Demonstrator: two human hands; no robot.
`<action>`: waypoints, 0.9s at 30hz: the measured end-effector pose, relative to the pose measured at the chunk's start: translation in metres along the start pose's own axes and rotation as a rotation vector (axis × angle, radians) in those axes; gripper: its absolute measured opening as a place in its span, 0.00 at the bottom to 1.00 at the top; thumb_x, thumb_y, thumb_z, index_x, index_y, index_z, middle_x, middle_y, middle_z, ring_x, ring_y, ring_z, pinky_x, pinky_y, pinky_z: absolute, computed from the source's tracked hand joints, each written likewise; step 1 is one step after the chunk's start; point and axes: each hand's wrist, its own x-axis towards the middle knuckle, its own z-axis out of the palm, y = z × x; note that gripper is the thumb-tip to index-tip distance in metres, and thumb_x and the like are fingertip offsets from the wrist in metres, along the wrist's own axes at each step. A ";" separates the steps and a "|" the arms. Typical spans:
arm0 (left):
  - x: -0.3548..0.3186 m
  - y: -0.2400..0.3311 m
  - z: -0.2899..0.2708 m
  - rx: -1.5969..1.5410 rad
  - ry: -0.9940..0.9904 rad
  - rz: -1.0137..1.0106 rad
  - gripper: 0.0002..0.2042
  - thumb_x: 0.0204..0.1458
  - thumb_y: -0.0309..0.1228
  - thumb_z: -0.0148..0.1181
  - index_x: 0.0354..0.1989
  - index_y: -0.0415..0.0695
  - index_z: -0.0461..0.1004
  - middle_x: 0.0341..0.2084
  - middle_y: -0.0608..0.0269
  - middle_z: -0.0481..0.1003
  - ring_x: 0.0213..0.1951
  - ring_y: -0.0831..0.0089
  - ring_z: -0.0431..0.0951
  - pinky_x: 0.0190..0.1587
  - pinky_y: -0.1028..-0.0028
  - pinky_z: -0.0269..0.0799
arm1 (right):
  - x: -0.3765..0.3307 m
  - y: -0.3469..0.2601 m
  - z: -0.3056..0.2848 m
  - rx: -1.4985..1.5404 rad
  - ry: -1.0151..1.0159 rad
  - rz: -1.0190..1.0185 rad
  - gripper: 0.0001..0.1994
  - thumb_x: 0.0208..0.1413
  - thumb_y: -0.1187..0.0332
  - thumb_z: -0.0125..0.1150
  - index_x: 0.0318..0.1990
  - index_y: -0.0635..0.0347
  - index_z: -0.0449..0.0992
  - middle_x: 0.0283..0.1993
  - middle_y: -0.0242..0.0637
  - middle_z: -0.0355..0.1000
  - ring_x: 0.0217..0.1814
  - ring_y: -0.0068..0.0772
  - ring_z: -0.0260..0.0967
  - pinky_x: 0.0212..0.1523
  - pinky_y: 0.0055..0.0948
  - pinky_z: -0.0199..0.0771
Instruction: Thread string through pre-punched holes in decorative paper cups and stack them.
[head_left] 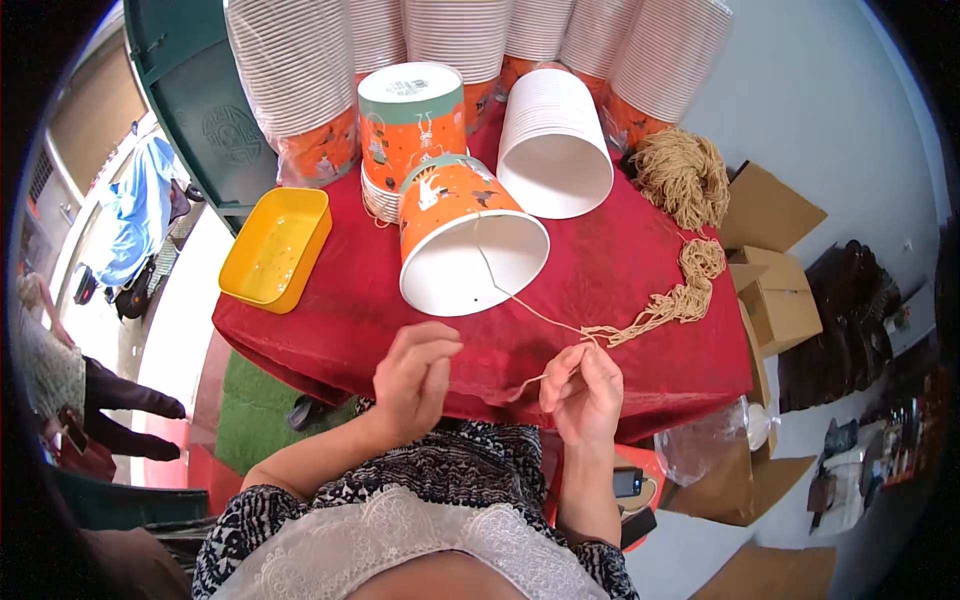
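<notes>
An orange printed paper bucket (455, 200) with a green base band lies on its side, its white open mouth toward me. A beige cord (520, 302) runs from its wall across the mouth to my right hand (585, 385). That hand pinches the cord between thumb and fingers, and a short tail hangs out to its left. My left hand (412, 380) is raised in front of the bucket, apart from it. Its fingers are curled closed, and whatever they might hold is hidden. Loose beige cords (685, 290) lie beyond my right hand.
Wrapped stacks of paper buckets (295, 70) line the table's back. An upside-down bucket stack (412, 110) and a white bucket stack on its side (560, 140) stand nearer. A yellow tray (277, 250) sits left, a cord bundle (685, 180) right. Cardboard boxes (785, 295) flank the red-clothed table (350, 320).
</notes>
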 end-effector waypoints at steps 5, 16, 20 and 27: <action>0.003 0.020 0.017 -0.250 -0.380 -0.487 0.27 0.50 0.24 0.67 0.60 0.37 0.66 0.49 0.49 0.75 0.33 0.72 0.79 0.34 0.73 0.76 | 0.002 0.004 -0.001 0.076 0.043 0.007 0.15 0.69 0.64 0.46 0.35 0.67 0.72 0.25 0.42 0.71 0.22 0.33 0.68 0.21 0.29 0.71; 0.018 0.005 0.034 -0.110 -0.707 -0.408 0.09 0.57 0.30 0.58 0.40 0.37 0.78 0.26 0.51 0.79 0.27 0.61 0.80 0.32 0.64 0.75 | 0.004 -0.008 0.007 -1.211 0.585 -0.533 0.14 0.59 0.78 0.56 0.52 0.67 0.71 0.42 0.38 0.74 0.26 0.22 0.66 0.24 0.20 0.64; 0.030 0.010 0.031 0.061 -0.818 -0.187 0.08 0.53 0.29 0.57 0.36 0.37 0.76 0.26 0.46 0.77 0.29 0.51 0.79 0.32 0.56 0.75 | -0.023 -0.009 0.025 -1.117 0.174 -0.304 0.17 0.55 0.80 0.57 0.54 0.66 0.72 0.39 0.37 0.74 0.27 0.20 0.64 0.28 0.22 0.67; 0.053 0.016 0.021 0.228 -0.927 -0.014 0.07 0.46 0.27 0.56 0.31 0.35 0.74 0.25 0.47 0.78 0.28 0.52 0.80 0.29 0.57 0.75 | -0.016 -0.004 0.024 -1.278 -0.038 -0.064 0.12 0.59 0.73 0.60 0.49 0.67 0.74 0.39 0.51 0.78 0.38 0.48 0.79 0.39 0.37 0.77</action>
